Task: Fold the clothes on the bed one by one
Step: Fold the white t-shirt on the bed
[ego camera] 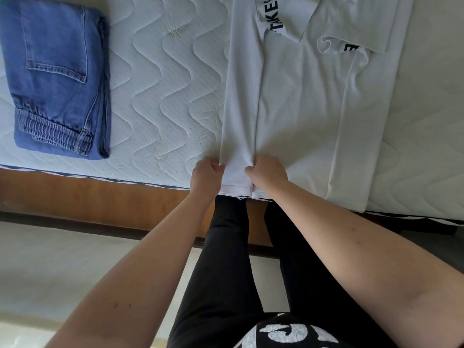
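A white T-shirt [301, 101] with black lettering lies flat on the quilted mattress [163, 84], its sleeves and both long sides folded inward. Its hem reaches the near bed edge. My left hand [207, 175] pinches the outer edge of the folded left strip at the hem. My right hand [267, 173] grips the inner edge of that same strip, fingers curled into the cloth. A pair of blue jeans [57, 76] sits folded at the mattress's left side, apart from the shirt.
The wooden bed frame [88, 194] runs below the mattress edge. My legs in black trousers stand against it, over a pale floor [62, 267]. Bare mattress lies between the jeans and the shirt.
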{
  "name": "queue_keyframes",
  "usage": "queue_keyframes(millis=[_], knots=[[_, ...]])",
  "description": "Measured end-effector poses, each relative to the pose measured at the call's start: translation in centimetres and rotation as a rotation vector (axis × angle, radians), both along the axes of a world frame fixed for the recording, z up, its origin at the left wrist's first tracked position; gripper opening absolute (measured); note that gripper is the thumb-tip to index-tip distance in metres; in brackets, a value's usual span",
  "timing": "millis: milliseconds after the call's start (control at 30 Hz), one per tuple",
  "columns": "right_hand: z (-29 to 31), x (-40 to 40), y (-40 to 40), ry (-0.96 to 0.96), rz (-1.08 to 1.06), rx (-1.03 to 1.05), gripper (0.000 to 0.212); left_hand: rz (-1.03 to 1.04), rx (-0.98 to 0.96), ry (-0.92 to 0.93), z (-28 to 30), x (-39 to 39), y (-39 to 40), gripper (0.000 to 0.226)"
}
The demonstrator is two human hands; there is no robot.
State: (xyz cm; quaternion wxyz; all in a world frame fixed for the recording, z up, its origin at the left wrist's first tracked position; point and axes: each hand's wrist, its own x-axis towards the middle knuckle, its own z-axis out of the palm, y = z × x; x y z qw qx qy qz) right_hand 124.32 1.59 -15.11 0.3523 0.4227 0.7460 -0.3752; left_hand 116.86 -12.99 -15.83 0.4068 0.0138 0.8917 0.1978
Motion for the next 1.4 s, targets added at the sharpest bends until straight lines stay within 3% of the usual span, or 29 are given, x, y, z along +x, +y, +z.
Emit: queue_keyframes(millis=[100,267,400,567,667,767,933,1033,1233,1400], knots=[[0.0,0.1,0.2,0.024,0.002,-0.040,0.020,-0.059,-0.015,-0.008,-0.1,0.2,0.1,0.024],[0.6,0.8,-0.3,0.039,-0.026,-0.111,0.017,0.020,0.002,-0.054,-0.3,0.5,-0.4,0.017],[1.3,1.2,-1.0,-0.029,0.002,-0.122,0.032,0.059,0.028,-0.085,-0.5,1.0,-0.9,0.025],[2.0,2.2,-1.8,-0.085,-0.099,-0.190,0.026,-0.164,-0.041,-0.075,-0.7,1.4,-1.4,0.017],[2.1,2.2,-1.8,-0.117,-0.049,-0.146,0.031,-0.148,-0.024,-0.063,-0.2,1.4,-1.5,0.030],[1.6,1.8,-0.8,0.020,0.016,0.006,0.039,-0.072,0.030,-0.009,0.3,0.9,-0.8,0.028],[-0.1,-1.7,2.8,0.265,-0.218,0.123,0.033,0.015,0.140,0.162,-0.1,-3.0,2.5,0.023],[-0.8,-4.4,4.2,0.273,-0.186,0.082,0.039,0.018,0.153,0.187,-0.6,-6.0,5.7,0.027],[-0.7,-5.0,5.0,0.273,-0.213,0.183,0.023,-0.020,0.170,0.184,-1.2,-10.5,10.7,0.032],[-0.6,-2.9,5.1,0.252,-0.198,0.130,0.016,0.013,0.201,0.181,-1.4,-10.8,11.8,0.032]])
